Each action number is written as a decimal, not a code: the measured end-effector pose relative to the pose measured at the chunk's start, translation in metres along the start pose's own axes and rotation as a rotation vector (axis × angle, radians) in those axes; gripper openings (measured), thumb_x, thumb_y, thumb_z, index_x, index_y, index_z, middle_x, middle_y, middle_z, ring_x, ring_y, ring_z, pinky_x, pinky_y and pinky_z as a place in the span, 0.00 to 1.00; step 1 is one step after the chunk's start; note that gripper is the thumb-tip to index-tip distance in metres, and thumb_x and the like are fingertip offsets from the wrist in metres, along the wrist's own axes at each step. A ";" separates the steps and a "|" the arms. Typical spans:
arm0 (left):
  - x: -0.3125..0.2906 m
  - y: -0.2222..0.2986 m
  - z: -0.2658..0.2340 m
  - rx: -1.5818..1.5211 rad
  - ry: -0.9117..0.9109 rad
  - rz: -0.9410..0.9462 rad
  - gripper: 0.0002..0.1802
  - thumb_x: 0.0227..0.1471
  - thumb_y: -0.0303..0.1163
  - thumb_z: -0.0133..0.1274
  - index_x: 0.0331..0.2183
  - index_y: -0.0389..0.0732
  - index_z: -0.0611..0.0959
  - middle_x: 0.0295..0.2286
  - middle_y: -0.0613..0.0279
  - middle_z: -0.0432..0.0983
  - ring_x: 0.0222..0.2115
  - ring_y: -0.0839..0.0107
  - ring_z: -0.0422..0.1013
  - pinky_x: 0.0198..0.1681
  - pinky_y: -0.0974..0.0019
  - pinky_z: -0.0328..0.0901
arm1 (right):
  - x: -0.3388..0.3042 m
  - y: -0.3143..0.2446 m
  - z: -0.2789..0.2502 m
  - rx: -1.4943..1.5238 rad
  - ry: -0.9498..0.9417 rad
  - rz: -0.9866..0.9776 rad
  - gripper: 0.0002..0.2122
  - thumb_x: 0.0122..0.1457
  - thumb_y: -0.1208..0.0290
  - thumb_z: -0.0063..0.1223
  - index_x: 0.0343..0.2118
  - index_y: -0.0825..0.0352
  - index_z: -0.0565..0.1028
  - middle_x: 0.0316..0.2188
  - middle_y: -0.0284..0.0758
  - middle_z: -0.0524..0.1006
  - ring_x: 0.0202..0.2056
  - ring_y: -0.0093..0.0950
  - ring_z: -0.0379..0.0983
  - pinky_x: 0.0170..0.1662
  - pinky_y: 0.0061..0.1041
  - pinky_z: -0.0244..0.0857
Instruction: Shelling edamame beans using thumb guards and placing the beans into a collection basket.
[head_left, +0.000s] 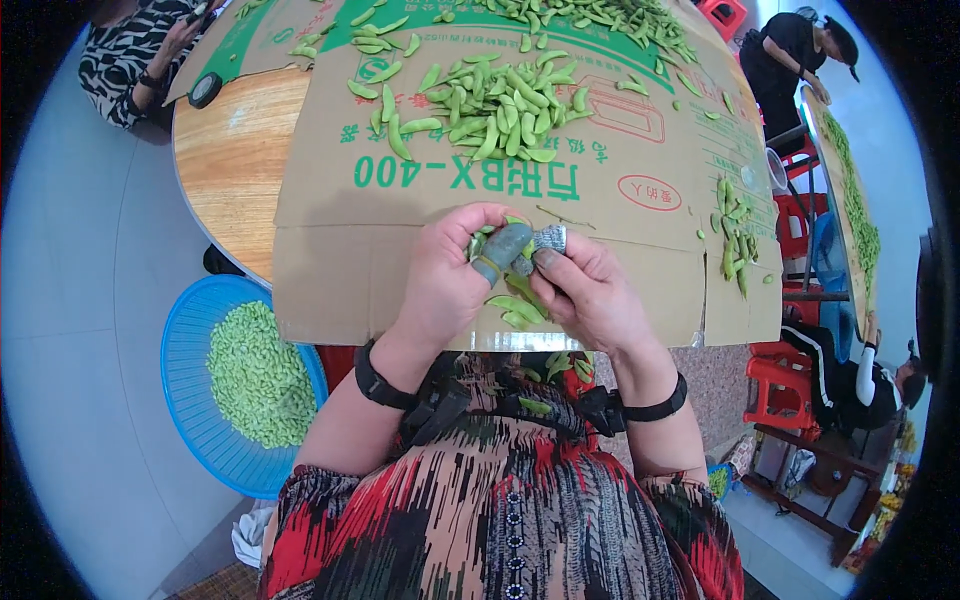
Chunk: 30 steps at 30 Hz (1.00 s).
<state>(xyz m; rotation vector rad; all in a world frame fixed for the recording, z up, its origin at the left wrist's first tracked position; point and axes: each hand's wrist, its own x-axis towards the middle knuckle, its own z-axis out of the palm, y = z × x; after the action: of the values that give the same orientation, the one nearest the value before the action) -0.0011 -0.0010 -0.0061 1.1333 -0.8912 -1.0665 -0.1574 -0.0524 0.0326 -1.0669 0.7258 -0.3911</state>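
Both my hands meet over the near edge of a cardboard sheet (400, 240). My left hand (452, 268) is closed around green edamame pods (478, 243), its thumb in a grey-green cover with a yellow band. My right hand (592, 298) pinches at the same spot, and a grey textured wrap (550, 238) covers one of its digits. The fingers partly hide the pod between them. Below them, a few pods (515, 312) lie at the cardboard's edge. Farther off sits a loose pile of pods (510, 110).
A blue basket (180, 390) of shelled green beans (262, 375) stands at lower left. More pods (620, 22) cover the table's far side, and some (735, 235) lie to the right. Other people (790, 55) work around. Red stools (785, 385) stand at right.
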 end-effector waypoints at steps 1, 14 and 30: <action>0.000 0.004 -0.002 0.000 0.000 -0.003 0.07 0.46 0.21 0.50 0.31 0.36 0.78 0.25 0.70 0.72 0.26 0.82 0.66 0.30 0.77 0.62 | 0.000 0.001 -0.001 0.114 -0.025 0.019 0.08 0.62 0.69 0.38 0.29 0.64 0.70 0.15 0.22 0.63 0.14 0.09 0.51 0.16 0.11 0.44; 0.002 0.004 0.001 -0.254 -0.150 -0.131 0.08 0.47 0.21 0.49 0.34 0.38 0.75 0.27 0.70 0.70 0.23 0.84 0.65 0.24 0.81 0.59 | 0.010 0.018 -0.003 -0.324 0.129 -0.346 0.06 0.60 0.71 0.42 0.35 0.65 0.71 0.14 0.22 0.64 0.11 0.10 0.51 0.13 0.10 0.42; -0.004 0.004 0.005 0.012 -0.325 -0.171 0.13 0.48 0.19 0.43 0.37 0.36 0.78 0.26 0.68 0.73 0.21 0.85 0.63 0.24 0.81 0.58 | 0.066 -0.038 -0.039 -1.583 0.331 -0.378 0.12 0.51 0.64 0.51 0.25 0.71 0.71 0.21 0.49 0.73 0.27 0.47 0.71 0.31 0.41 0.65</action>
<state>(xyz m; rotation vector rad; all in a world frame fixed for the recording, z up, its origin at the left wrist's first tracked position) -0.0063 0.0016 -0.0011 1.0771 -1.0684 -1.4150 -0.1365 -0.1356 0.0324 -2.6985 1.1410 -0.2649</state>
